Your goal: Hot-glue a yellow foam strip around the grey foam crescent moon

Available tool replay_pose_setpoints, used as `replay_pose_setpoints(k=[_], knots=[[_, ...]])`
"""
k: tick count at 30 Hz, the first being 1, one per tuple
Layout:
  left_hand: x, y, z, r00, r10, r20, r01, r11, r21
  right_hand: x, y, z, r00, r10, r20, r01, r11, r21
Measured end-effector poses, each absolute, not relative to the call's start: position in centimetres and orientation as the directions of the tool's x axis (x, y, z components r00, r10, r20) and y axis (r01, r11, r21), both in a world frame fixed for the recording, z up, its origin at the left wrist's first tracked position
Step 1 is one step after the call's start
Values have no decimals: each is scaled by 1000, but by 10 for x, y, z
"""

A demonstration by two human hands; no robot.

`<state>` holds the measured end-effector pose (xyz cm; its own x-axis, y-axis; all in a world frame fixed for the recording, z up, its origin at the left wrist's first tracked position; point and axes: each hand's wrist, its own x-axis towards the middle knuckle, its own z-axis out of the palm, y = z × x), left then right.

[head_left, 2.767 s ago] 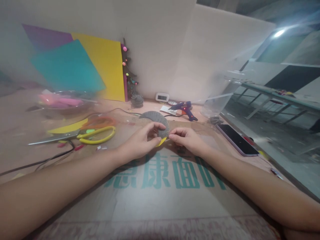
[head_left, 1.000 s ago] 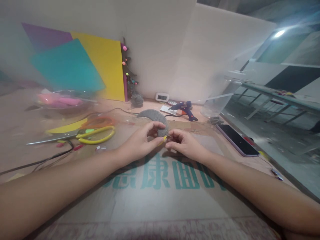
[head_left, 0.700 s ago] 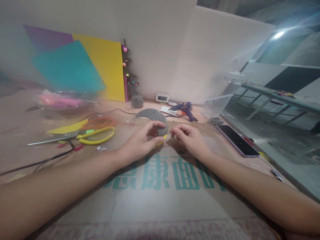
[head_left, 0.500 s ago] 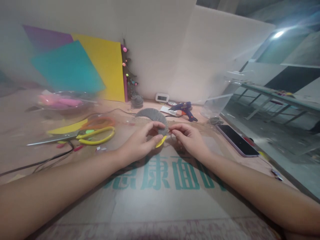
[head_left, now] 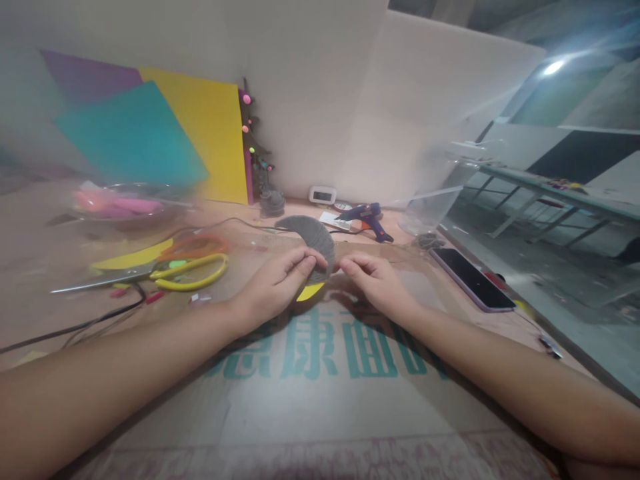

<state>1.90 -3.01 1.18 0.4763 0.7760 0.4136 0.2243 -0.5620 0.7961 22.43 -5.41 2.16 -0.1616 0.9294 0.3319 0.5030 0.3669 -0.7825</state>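
Grey strands, wound closely, cover a crescent-shaped piece (head_left: 319, 235) that I have in front of me, above the brown sheet with teal printed characters (head_left: 310, 347) on the pinkish desk (head_left: 30, 267). With my left hand (head_left: 275, 283) I hold its lower end, thumb and forefinger pinching it, the other fingers curled beneath. The unwrapped yellow tip (head_left: 310, 292) sticks out below my grip. At the crescent's right edge I have the right hand (head_left: 377, 280), its thumb and forefinger pressed together; from here I cannot tell whether a strand lies between them

Beyond the crescent I see the dark blue glue gun (head_left: 371, 215) and, just to its left, the small white digital clock (head_left: 322, 195). Off to my left lie the yellow-handled metal scissors (head_left: 135, 272), by the orange handle loops (head_left: 203, 245) and a yellow cut piece (head_left: 133, 256). On my right, the black-screened phone (head_left: 473, 279) rests near the desk's edge, with the clear plastic container (head_left: 435, 208) standing farther back
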Motion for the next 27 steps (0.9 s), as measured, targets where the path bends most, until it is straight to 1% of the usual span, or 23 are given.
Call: replay_pose_setpoints(k=[2, 6, 9, 11, 14, 17, 21, 23, 27], knots=[[20, -32, 13, 503, 772, 388, 222, -549, 805, 222, -56, 22, -188, 937, 295, 466, 349, -813], [22, -31, 14, 531, 768, 357, 204, -525, 826, 222, -55, 18, -161, 969, 185, 383, 235, -893], [22, -25, 12, 478, 776, 411, 218, -558, 801, 225, -51, 15, -100, 975, 201, 334, 223, -916], [22, -21, 11, 426, 806, 412, 216, -533, 818, 226, -50, 14, -71, 972, 223, 328, 234, -915], [22, -19, 9, 409, 856, 317, 211, -426, 880, 224, -51, 15, -62, 970, 234, 350, 241, -905], [22, -21, 10, 448, 868, 215, 266, -359, 895, 220, -55, 17, -94, 967, 236, 403, 253, -879], [23, -21, 10, 426, 892, 148, 267, -280, 922, 218, -58, 19, -133, 950, 281, 474, 310, -824], [23, -18, 8, 409, 903, 130, 244, -246, 938, 219, -58, 19, -147, 950, 275, 451, 312, -836], [21, -12, 5, 370, 923, 106, 196, -189, 962, 219, -57, 15, -176, 962, 210, 394, 265, -880]])
